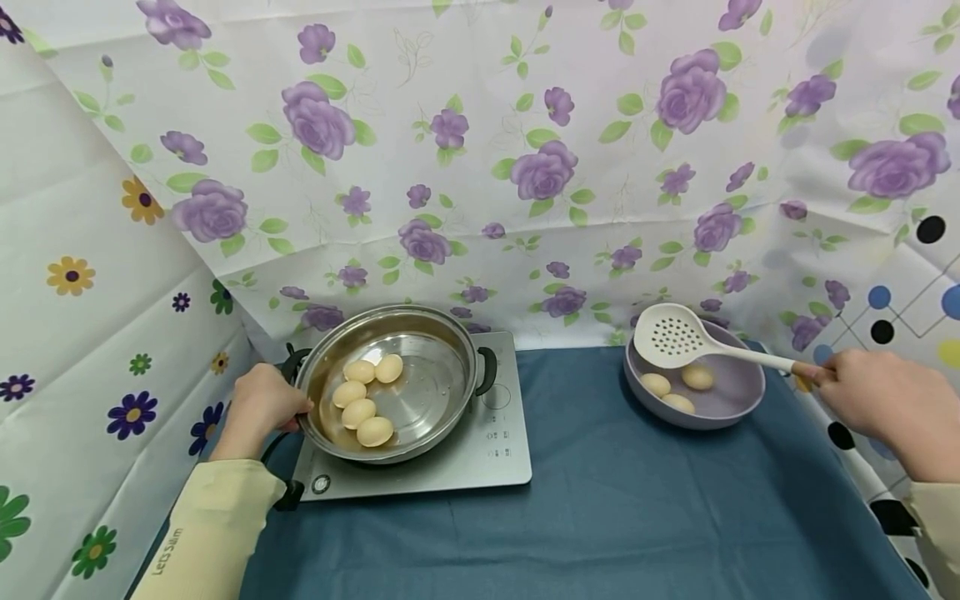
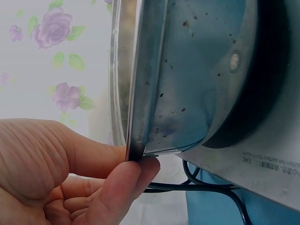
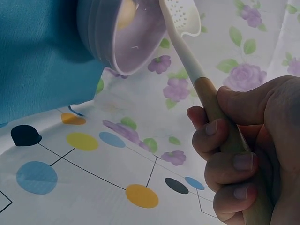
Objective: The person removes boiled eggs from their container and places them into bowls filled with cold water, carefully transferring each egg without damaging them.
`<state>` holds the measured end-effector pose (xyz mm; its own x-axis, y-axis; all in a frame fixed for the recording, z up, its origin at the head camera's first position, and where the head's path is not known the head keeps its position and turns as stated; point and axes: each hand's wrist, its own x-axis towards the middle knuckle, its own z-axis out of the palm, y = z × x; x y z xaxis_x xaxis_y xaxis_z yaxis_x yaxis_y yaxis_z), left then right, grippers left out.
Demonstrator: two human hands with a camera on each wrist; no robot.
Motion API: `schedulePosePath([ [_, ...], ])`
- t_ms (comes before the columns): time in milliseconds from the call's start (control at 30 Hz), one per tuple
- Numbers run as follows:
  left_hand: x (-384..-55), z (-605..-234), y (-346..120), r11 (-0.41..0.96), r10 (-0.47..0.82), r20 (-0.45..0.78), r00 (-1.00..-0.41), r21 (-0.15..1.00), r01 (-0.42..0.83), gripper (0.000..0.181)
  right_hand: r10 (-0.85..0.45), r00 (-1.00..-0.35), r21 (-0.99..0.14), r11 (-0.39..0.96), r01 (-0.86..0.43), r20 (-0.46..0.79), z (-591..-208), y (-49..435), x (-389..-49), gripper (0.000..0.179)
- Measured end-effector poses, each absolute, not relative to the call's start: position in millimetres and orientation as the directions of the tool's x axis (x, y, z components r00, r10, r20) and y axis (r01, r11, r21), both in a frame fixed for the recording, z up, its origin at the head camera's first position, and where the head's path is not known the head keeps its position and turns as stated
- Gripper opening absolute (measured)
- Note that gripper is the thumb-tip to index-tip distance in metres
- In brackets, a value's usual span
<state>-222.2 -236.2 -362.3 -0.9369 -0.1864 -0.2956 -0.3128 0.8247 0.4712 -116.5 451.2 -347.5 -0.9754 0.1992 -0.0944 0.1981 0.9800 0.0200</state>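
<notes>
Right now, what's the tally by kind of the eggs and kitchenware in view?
Visible eggs: 8
Two-handled steel pan: 1
Lavender bowl: 1
White slotted skimmer: 1
Induction cooktop: 1
Total: 12

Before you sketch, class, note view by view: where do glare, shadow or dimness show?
Head: brightest, with glare inside the pan; left wrist: dimmer, the pan's side bluish; right wrist: also dim, shadow on the cloth beside the bowl.
</notes>
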Motion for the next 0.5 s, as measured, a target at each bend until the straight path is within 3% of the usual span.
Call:
schedulePosePath([
  [133, -222, -361, -236, 0.824, -0.184, -0.298, -0.937, 0.473, -0.312, 0.019, 0.197, -0.977, 0.000, 0.980, 0.198, -0.076, -348, 450, -116, 0.039],
  [300, -223, -359, -236, 0.829, -0.179, -0.302, -0.936, 0.467, -0.309, 0.020, 0.178, -0.981, -0.040, 0.982, 0.182, -0.081, -345, 449, -116, 0.056],
  [500, -224, -358, -235, 0.831, -0.175, -0.299, -0.938, 0.467, -0.304, 0.020, 0.156, -0.986, -0.062, 0.985, 0.160, -0.057, -338, 439, -116, 0.057],
])
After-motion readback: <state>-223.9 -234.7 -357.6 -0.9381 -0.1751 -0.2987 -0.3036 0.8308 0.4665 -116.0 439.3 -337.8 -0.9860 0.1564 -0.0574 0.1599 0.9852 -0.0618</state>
